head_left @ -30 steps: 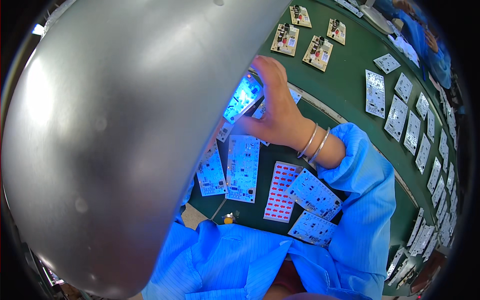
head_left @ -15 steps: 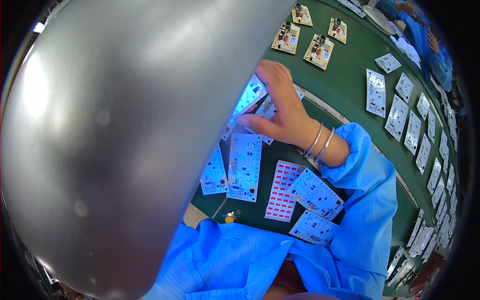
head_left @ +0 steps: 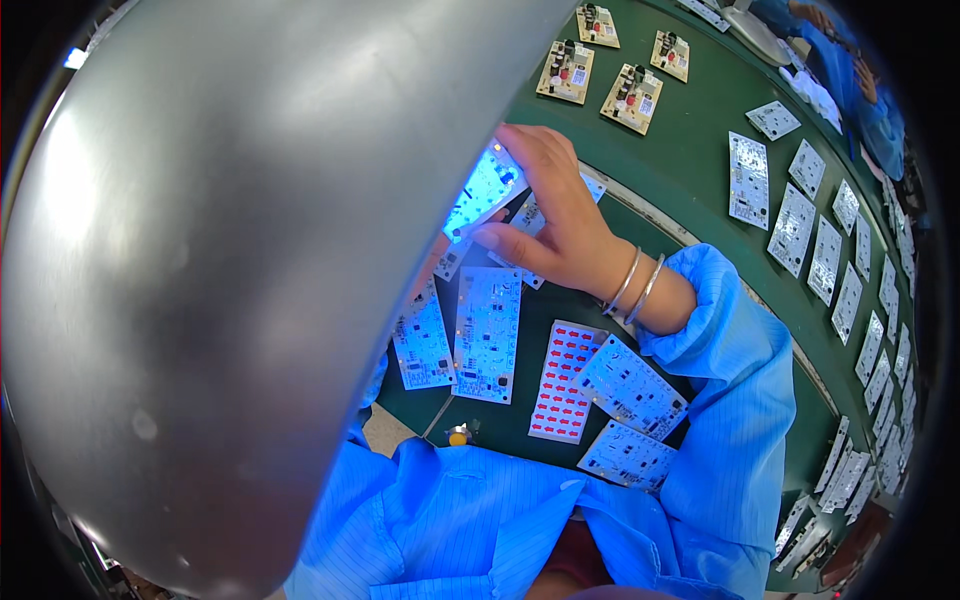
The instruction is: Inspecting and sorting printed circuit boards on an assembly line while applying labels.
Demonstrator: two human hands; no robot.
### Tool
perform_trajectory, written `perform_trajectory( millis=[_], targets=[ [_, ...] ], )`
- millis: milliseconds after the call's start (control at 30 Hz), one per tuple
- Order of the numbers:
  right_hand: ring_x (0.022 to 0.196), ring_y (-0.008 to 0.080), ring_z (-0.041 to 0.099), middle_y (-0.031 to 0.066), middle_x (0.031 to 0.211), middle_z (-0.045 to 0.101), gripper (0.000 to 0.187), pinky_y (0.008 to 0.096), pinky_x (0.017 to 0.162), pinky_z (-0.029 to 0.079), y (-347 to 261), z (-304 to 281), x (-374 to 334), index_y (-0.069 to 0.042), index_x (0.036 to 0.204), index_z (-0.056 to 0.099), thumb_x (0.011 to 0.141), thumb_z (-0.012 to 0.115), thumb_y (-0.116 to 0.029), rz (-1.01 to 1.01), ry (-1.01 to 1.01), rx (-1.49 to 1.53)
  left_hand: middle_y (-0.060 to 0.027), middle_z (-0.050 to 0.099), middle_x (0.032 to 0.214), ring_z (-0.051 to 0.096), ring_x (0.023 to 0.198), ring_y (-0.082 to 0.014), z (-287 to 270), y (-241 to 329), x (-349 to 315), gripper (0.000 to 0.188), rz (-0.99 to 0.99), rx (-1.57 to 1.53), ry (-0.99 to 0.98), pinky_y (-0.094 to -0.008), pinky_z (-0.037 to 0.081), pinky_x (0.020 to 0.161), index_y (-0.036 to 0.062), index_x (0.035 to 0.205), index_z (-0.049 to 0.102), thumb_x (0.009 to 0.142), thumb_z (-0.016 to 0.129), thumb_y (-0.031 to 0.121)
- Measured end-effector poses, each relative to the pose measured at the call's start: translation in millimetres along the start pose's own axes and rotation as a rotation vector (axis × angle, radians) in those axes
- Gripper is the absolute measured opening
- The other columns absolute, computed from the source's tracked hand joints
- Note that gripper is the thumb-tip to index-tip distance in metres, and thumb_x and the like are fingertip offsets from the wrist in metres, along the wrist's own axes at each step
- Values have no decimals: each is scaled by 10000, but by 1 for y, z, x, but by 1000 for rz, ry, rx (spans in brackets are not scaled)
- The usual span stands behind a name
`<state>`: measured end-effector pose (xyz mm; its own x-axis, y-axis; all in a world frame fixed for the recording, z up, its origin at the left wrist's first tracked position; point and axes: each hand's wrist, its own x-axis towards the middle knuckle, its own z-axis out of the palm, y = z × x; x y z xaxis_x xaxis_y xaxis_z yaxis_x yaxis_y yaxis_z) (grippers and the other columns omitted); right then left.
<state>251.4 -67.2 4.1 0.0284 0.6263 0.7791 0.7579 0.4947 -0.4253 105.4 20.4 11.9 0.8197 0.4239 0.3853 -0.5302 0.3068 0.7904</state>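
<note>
A lamp shade [head_left: 230, 280] fills nine o'clock, above the green table [head_left: 685, 140]. At one o'clock, the right hand's [head_left: 565, 215] grip closes on the lit board [head_left: 488, 190], at twelve. The left hand [head_left: 429, 264] is mostly hidden; its grip I cannot tell. Toward half past four, a sheet [head_left: 556, 395] bears red arrows. Tan boards [head_left: 632, 99], one o'clock, carry white labels [head_left: 579, 76], too small to read.

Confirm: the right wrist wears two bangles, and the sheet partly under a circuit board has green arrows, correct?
No: the head view shows red arrows on the sheet partly under a circuit board; the right wrist wears two bangles.
</note>
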Motion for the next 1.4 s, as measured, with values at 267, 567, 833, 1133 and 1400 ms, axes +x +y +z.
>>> perform_trajectory(
  millis=[267,567,833,1133,1400],
  targets=[
    [970,327,426,164,1056,454,659,428,858,300,0,2,-2,25,1148,339,683,597,-364,-32,8,-15,-120,345,1236,409,1073,-349,3,0,-2,527,-22,-243,107,-502,403,827,186,1257,254,778,472,163],
    [967,330,433,169,1087,444,638,424,845,312,3,1,0,13,1157,336,683,608,-316,-23,2,8,-123,351,1231,384,1102,-330,-4,-2,0,541,-41,-297,180,-490,357,875,173,1256,264,758,476,146],
    [963,331,439,176,1085,452,609,424,843,313,3,2,-2,-2,1166,340,700,599,-297,-16,7,8,-105,366,1226,376,1114,-308,-7,-1,3,543,-75,-260,-33,-470,343,890,138,1245,286,737,477,146],
    [946,332,440,173,1073,453,609,420,835,319,3,0,-2,-7,1175,332,685,607,-244,-28,-8,50,-97,376,1225,378,1120,-279,-9,-3,1,547,-51,-196,69,-437,351,887,141,1247,291,729,464,116],
    [957,341,427,173,1086,440,599,413,840,321,4,-1,-3,-7,1170,334,679,605,-216,-6,-20,88,-90,366,1234,372,1126,-272,-12,-6,4,538,-31,-224,-29,-414,362,876,151,1250,290,740,454,107]
  ],
)
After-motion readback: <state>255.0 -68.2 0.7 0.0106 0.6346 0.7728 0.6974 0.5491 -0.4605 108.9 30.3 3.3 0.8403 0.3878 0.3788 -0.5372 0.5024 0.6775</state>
